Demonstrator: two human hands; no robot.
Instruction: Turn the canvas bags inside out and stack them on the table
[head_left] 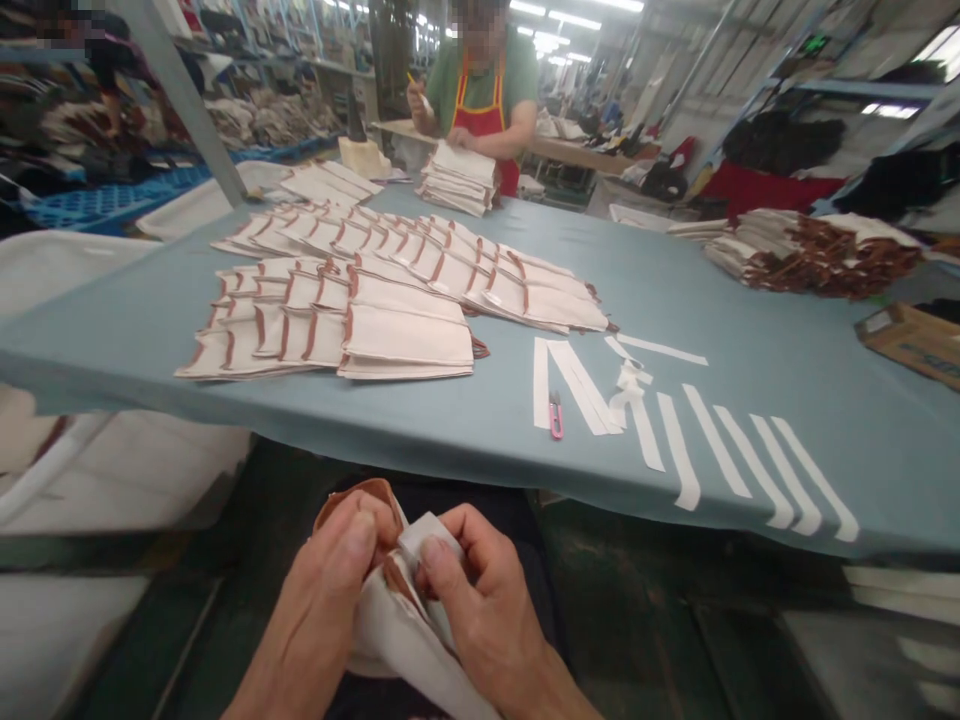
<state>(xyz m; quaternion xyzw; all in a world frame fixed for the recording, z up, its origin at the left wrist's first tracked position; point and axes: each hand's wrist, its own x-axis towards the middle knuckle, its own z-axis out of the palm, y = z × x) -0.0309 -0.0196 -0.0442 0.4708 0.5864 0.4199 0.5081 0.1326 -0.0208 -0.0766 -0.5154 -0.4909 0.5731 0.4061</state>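
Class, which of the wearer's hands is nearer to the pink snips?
Right. The right hand is on the near side of the snips, slightly left; the left hand is farther left.

Left hand [337,570], right hand [484,585] pinch brown-edged cream cloth [390,625]; blue desk [750,335] ahead holds white strips [677,452], pink snips [556,420], cloth stacks [409,338].

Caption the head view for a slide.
Left hand and right hand hold cloth before a table bearing white strips and pink snips.

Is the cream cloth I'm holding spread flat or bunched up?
Bunched up: the cream cloth is gathered between your left hand and right hand, with loose folds hanging below.
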